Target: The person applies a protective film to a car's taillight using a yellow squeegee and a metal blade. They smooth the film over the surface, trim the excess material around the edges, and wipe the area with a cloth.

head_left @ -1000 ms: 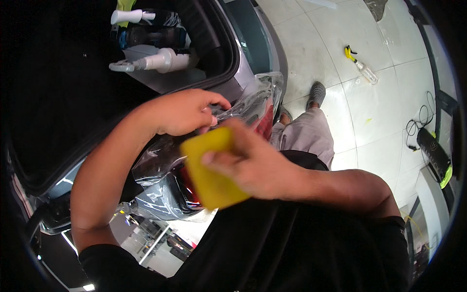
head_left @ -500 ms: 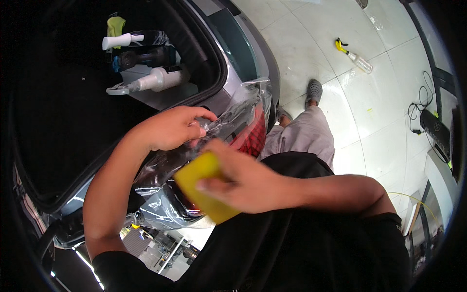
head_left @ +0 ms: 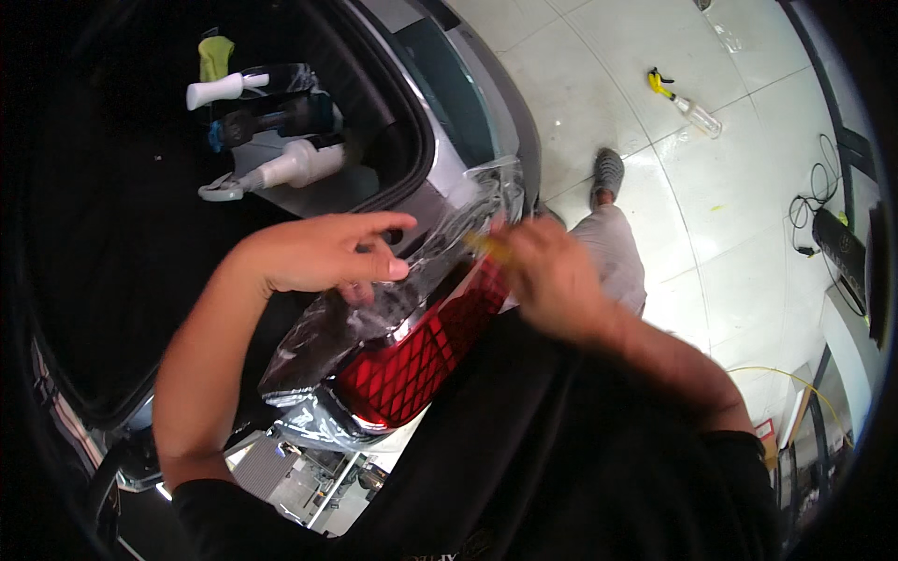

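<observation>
A sheet of clear film [head_left: 341,323] lies crumpled along the edge of the car's rear, over and beside a red tail light [head_left: 402,369] with a dark criss-cross pattern. My left hand [head_left: 332,254] hovers at the film's upper edge, index finger stretched and thumb apart, the other fingers partly curled; whether it touches the film is unclear. At the far end of the light, my right hand [head_left: 559,280] grips a flat yellow squeegee [head_left: 491,248], now seen nearly edge-on and blurred. The squeegee is by the film's bunched far part.
In the dark open trunk [head_left: 122,234] lie a white spray bottle [head_left: 299,164], a blue-and-black tool [head_left: 281,122], a white-topped bottle [head_left: 220,91] and a green cloth [head_left: 215,58]. A yellow-headed spray bottle [head_left: 697,117] and a black cable [head_left: 809,210] are on the tiled floor.
My right hand has swung away to the right and farther off with the squeegee, turning it edge-on and uncovering the tail light. My left hand's fingers have spread and shifted slightly nearer.
</observation>
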`<state>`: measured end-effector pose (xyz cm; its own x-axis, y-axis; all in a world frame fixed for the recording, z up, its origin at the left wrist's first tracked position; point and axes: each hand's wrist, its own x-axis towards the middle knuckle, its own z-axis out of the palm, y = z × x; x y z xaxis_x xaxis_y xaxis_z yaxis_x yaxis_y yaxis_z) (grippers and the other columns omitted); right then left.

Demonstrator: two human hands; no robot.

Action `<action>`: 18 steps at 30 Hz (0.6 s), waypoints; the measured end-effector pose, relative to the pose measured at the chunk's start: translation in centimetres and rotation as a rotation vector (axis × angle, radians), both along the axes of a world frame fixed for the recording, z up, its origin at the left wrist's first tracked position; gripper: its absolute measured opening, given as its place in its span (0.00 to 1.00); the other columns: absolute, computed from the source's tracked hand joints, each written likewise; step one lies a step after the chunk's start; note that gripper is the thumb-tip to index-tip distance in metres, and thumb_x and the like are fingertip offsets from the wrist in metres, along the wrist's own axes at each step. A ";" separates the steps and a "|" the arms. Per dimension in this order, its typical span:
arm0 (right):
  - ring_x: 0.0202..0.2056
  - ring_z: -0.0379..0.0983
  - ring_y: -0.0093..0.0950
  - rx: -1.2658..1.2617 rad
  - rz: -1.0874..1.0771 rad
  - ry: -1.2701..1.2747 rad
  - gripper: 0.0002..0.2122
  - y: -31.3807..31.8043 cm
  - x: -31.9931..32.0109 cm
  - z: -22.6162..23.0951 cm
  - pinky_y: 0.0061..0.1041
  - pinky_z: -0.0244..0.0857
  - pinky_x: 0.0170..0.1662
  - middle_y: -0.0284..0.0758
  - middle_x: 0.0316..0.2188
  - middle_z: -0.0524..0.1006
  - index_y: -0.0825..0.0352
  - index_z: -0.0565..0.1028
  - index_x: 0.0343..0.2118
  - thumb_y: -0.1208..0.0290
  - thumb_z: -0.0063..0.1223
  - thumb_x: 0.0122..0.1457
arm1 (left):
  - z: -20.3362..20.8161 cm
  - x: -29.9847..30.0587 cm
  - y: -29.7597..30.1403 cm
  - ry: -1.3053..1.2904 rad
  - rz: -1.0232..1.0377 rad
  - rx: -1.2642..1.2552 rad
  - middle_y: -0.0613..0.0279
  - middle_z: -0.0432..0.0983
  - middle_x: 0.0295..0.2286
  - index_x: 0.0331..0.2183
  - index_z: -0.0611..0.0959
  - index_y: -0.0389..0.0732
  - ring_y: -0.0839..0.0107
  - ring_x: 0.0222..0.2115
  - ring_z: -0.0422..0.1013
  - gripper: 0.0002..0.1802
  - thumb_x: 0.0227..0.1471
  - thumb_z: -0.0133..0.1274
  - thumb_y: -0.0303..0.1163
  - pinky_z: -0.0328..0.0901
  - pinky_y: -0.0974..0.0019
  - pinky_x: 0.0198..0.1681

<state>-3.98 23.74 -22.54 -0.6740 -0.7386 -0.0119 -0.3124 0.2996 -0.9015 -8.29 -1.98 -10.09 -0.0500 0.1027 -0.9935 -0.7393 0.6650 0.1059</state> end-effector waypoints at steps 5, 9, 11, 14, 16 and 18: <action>0.37 0.69 0.33 -0.207 -0.001 0.055 0.22 0.1 4.6 2.7 0.31 0.66 0.40 0.39 0.44 0.74 0.66 0.72 0.50 0.73 0.55 0.49 | -6.7 -2.9 3.9 0.008 -0.230 -0.090 0.54 0.77 0.32 0.54 0.69 0.28 0.71 0.26 0.74 0.36 0.54 0.61 0.44 0.69 0.67 0.30; 0.38 0.68 0.32 -0.192 -0.001 -0.064 0.23 -0.1 3.7 1.9 0.30 0.65 0.42 0.37 0.44 0.74 0.65 0.72 0.51 0.72 0.55 0.48 | -12.7 -1.4 3.0 -0.102 0.091 -0.037 0.55 0.76 0.26 0.42 0.76 0.28 0.73 0.23 0.72 0.22 0.54 0.60 0.37 0.68 0.67 0.26; 0.39 0.68 0.33 -0.193 -0.015 -0.098 0.23 -0.4 3.9 1.3 0.30 0.65 0.42 0.36 0.44 0.74 0.65 0.72 0.50 0.73 0.55 0.48 | -13.1 -0.5 2.1 -0.080 0.121 0.000 0.57 0.76 0.24 0.38 0.77 0.29 0.73 0.22 0.72 0.16 0.54 0.58 0.33 0.67 0.67 0.24; 0.39 0.69 0.33 -0.160 -0.012 -0.131 0.22 -0.3 3.2 0.7 0.30 0.66 0.42 0.36 0.44 0.74 0.65 0.73 0.50 0.73 0.55 0.48 | -12.9 -0.3 2.3 0.015 0.052 -0.034 0.59 0.76 0.23 0.33 0.79 0.31 0.72 0.22 0.73 0.09 0.53 0.55 0.28 0.67 0.67 0.24; 0.37 0.71 0.34 -0.138 -0.015 -0.133 0.25 -0.5 2.6 0.3 0.30 0.67 0.41 0.37 0.44 0.75 0.65 0.74 0.49 0.76 0.57 0.43 | -11.7 -1.3 3.2 0.077 -0.114 -0.087 0.59 0.76 0.23 0.34 0.79 0.32 0.71 0.22 0.74 0.08 0.54 0.54 0.28 0.68 0.67 0.26; 0.36 0.72 0.34 -0.117 -0.007 -0.132 0.26 -0.7 2.3 -0.2 0.30 0.68 0.41 0.38 0.44 0.76 0.65 0.74 0.49 0.77 0.58 0.41 | -12.9 0.0 2.3 0.102 0.013 -0.014 0.58 0.76 0.24 0.34 0.78 0.31 0.71 0.23 0.75 0.08 0.54 0.53 0.28 0.68 0.67 0.26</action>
